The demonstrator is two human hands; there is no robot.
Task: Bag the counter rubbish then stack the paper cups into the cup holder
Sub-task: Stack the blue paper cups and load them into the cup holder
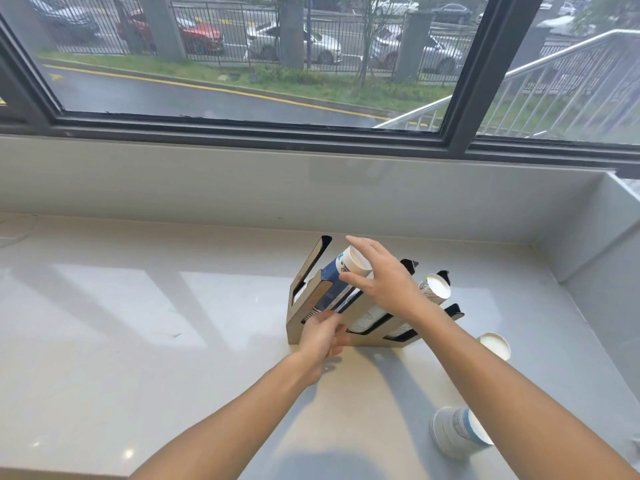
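Observation:
A slanted wood-and-black cup holder [300, 317] stands on the white counter [138, 341]. A blue-and-white stack of paper cups [341, 271] lies in its left slot; my right hand [384, 278] rests over the stack's upper end, fingers curled on it. My left hand [323, 336] grips the holder's front lower edge. Another cup stack [434, 289] fills a slot to the right. A short stack of cups [453, 431] lies on its side near the front right. One more cup [495, 345] sits behind my right forearm.
A low white ledge runs along the back under a large window [242, 64]. A raised white wall [602, 237] closes the counter's right end. Shadows of my arms fall across the counter's front.

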